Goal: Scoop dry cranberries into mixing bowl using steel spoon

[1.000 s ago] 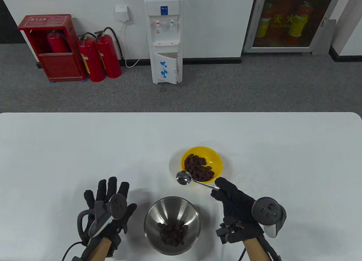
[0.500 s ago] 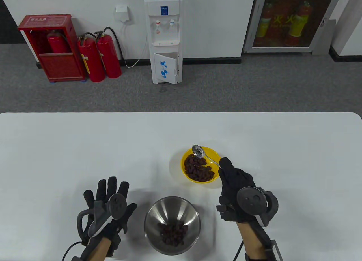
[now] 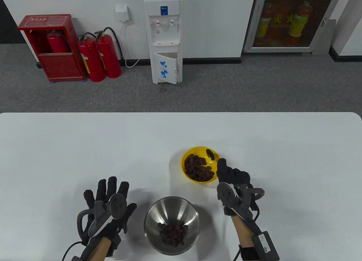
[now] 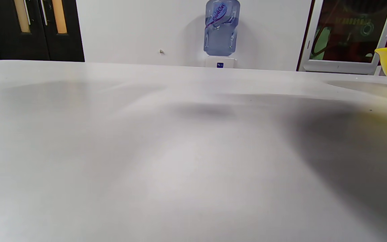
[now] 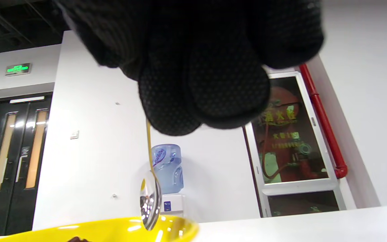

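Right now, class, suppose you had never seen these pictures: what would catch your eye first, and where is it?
The yellow bowl of dark cranberries stands out at mid-table, with the right hand holding the steel spoon tipped into its far right side. Nearer the viewer sits the steel mixing bowl, already holding some berries. The left hand rests on the table left of it, fingers spread.

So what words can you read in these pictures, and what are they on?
"GiniCen", roughly: water bottle; the letters are blurry.
Red cabinet: white characters, too small to read.
Glass cabinet: yellow characters, blurred.
Green exit sign: unreadable.
Pack on the right wrist: label too small.
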### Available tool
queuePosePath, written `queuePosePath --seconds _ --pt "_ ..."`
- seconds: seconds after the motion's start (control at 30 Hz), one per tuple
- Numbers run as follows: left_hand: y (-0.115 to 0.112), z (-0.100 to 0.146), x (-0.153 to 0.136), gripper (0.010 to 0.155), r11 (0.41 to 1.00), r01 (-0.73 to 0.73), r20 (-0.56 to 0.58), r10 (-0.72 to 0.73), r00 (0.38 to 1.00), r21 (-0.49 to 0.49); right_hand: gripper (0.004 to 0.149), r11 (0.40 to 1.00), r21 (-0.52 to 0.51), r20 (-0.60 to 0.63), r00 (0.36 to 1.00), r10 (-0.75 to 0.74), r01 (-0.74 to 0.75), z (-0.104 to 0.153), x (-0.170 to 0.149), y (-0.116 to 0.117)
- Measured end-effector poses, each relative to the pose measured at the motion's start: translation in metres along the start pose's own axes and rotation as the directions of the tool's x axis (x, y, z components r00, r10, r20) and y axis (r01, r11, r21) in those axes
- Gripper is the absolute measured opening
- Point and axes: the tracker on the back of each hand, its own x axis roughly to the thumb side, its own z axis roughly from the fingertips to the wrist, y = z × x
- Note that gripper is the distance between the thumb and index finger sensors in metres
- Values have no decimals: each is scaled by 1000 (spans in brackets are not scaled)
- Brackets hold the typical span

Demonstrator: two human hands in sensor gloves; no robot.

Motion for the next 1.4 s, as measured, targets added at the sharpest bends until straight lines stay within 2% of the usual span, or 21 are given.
queuePosePath --seconds 0.13,0.43,0.5,0.63,0.73,0.93,1.1,1.3,1.4 --pt "0 0 0 78 1000 -1 3 1 1000 8 42 997 24 -67 995 -69 71 2 -14 9" --pt "0 0 0 78 1000 -2 0 2 1000 8 41 998 54 -92 996 -22 27 10 -22 26" --pt "0 0 0 78 1000 1 1 -1 1000 7 41 996 82 -105 994 -30 39 12 -24 31" --pt "0 0 -1 78 1000 -3 2 3 1000 12 41 978 162 -210 973 -92 128 11 -31 39" --pt "0 0 -1 78 1000 -5 2 5 1000 10 42 932 233 -317 928 -196 277 12 -36 47" --pt "0 1 -1 78 1000 -7 4 7 1000 11 41 858 301 -412 868 -277 416 12 -40 56" --pt "0 1 -1 78 1000 -4 3 4 1000 9 40 725 333 -529 756 -386 603 13 -44 63" --pt "0 1 0 78 1000 -5 4 5 1000 11 40 615 300 -644 630 -434 729 13 -48 63" --pt "0 1 0 78 1000 -5 4 5 1000 10 40 552 230 -714 524 -464 802 17 -51 68"
